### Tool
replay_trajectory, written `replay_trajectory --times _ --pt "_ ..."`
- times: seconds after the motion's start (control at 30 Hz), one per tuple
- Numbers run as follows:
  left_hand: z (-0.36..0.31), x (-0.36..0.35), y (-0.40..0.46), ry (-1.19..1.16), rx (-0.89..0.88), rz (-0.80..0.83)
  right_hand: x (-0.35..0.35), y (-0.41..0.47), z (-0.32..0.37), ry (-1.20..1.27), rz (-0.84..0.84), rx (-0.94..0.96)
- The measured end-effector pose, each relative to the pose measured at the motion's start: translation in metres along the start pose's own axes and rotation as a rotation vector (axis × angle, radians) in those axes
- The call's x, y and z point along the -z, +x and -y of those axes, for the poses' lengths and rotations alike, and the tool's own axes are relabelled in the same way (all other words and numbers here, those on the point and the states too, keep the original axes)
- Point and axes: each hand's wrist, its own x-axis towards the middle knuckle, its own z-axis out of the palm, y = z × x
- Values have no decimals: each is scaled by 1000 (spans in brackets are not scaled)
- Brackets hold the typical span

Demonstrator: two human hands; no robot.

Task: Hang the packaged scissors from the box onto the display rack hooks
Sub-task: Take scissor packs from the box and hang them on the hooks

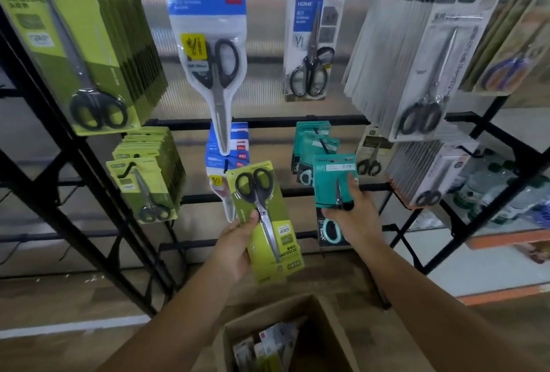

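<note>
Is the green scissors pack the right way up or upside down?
Upside down. The green scissors pack in the left hand shows handles on top and flipped lettering.

Green scissors pack (265, 223) upside down before rack (268, 123); teal pack (334, 184) upright; open box (321, 339) below.

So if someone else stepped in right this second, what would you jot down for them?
Left hand holds a green scissors pack, upside down.
Right hand holds a teal scissors pack just below the teal stack on the lower row.
Neither pack is on a hook yet.
Matching green packs hang at lower left.
The box below holds more packs to hang.
</note>
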Motion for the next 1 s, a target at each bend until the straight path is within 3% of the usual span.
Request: replay_trajectory --times 0.13,0.37,0.57,0.77,1.0 --pt "0 0 6 -15 -10 -25 2 4 -10 -191 79 -7" --pt "-6 3 2 -18 -40 -72 -7 41 3 -230 155 -43" --pt "-11 19 -8 3 -79 -93 -22 48 4 56 128 -48" --pt "-9 27 -9 -49 -109 -108 -19 39 -6 667 31 -128" --pt "1 15 -2 -37 -47 -81 -5 12 -28 819 34 -109"
